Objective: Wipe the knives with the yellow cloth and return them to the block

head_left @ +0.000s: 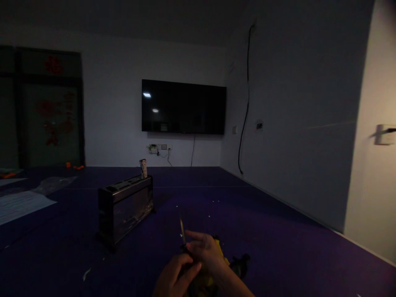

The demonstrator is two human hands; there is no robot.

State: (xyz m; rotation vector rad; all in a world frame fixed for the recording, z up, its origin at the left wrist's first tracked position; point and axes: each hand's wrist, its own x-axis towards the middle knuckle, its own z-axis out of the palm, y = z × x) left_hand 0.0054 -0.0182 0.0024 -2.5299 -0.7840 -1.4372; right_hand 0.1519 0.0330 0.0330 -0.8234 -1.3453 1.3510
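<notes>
Two bare hands meet at the bottom centre, low over a dark purple surface [278, 255] in a dim room. The right hand [206, 251] reaches in from the lower right, its index finger straight out just beside a thin, pale strip [182, 231] and its thumb near the strip's lower end. The strip points up and slightly left, away from the person. The left hand [177, 274] sits below, fingers bent, with a gap between two of them. Whether either hand is pinching the strip, I cannot tell; shadow hides the contact. A yellow-and-black bundle [221, 249] lies partly hidden under and beside the right hand.

To work well here, the strip's lower end likely wants a firm, steady hold, with the index finger guiding along its side rather than crossing its tip, which could be sharp. Bracing the left hand close by should keep it from twisting. Turning toward the lit wall [371, 185] at right would help show the fingertips. The dark box [133, 212] at left stands well apart, leaving elbow room.
</notes>
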